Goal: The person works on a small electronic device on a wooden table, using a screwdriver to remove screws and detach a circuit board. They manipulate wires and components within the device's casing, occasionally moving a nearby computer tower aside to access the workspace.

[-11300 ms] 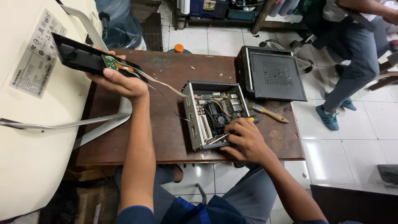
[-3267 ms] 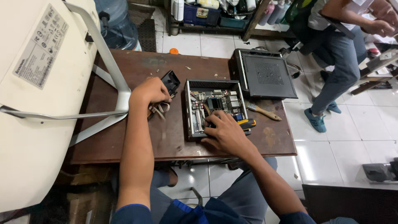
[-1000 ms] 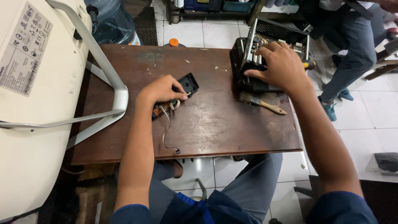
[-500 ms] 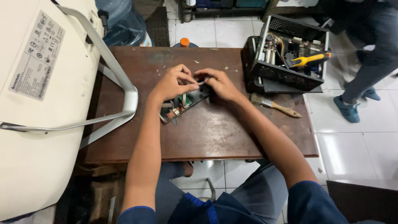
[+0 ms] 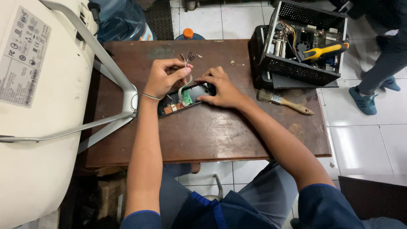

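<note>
We pinch the grey wire bundle (image 5: 185,80) between left hand (image 5: 163,78) fingertips above the black panel (image 5: 186,96), which lies near the middle of the wooden table (image 5: 212,131), long axis running left-low to right-high, while our right hand (image 5: 220,87), the nearer one, presses flat on its right end.

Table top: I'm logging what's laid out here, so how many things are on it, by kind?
Open computer cases: 1
Screwdrivers, lying in the case: 1
Brushes: 1
Black panels with a small board, under both hands: 1
Wire bundles, in the left hand: 1
Total: 5
</note>
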